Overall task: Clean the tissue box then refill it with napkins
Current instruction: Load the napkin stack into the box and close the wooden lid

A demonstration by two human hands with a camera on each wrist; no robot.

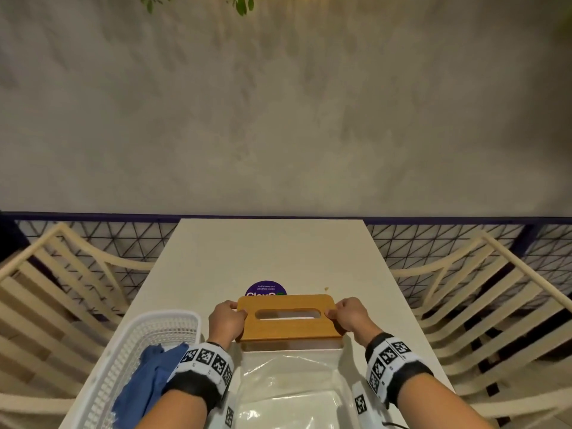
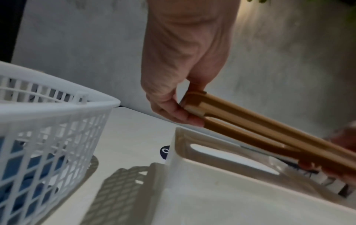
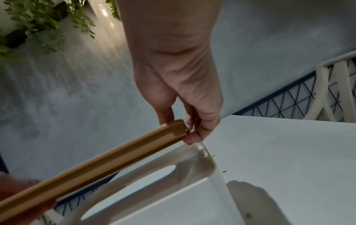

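A wooden lid (image 1: 288, 331) with a long slot is held level just above the open white tissue box (image 2: 212, 190). My left hand (image 1: 236, 309) pinches the lid's left end, thumb on top and fingers under it. My right hand (image 1: 335, 309) pinches the right end the same way. The wrist views show a gap between the lid (image 3: 115, 159) and the box rim (image 3: 210, 166). A clear plastic bag of white napkins (image 1: 294, 394) lies between the box and me. Most of the box is hidden by the lid in the head view.
A white mesh basket (image 1: 130, 345) with a blue cloth (image 1: 148, 376) stands left of the box. A round purple sticker (image 1: 266, 287) and a few crumbs (image 3: 224, 172) are on the white table (image 1: 278, 252). Slatted chairs (image 1: 62, 289) flank both sides.
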